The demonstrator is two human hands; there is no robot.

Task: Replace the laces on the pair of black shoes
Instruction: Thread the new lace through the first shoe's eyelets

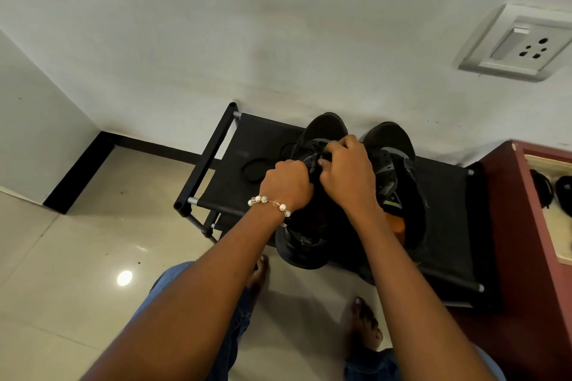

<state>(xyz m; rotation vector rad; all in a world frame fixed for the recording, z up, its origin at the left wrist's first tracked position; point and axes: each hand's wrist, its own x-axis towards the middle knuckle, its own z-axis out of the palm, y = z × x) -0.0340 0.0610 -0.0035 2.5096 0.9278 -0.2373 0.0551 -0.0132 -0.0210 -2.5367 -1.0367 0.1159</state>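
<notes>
Two black shoes stand side by side on a black fabric-topped rack (445, 226). The left shoe (325, 130) lies under both my hands, toe toward the wall. My left hand (286, 184), with a pearl bracelet on the wrist, is fisted at the shoe's lace area. My right hand (348, 170) pinches a black lace at the eyelets. The right shoe (391, 145) sits untouched, its grey eyelet panels showing. A loose coil of black lace (255, 170) lies on the rack to the left of the shoes.
The rack stands against a white wall, with a dark red cabinet (526, 226) close on its right. A wall socket (520, 43) is up at the right. My bare feet (363, 328) stand on glossy beige floor tiles (77, 257) in front of the rack.
</notes>
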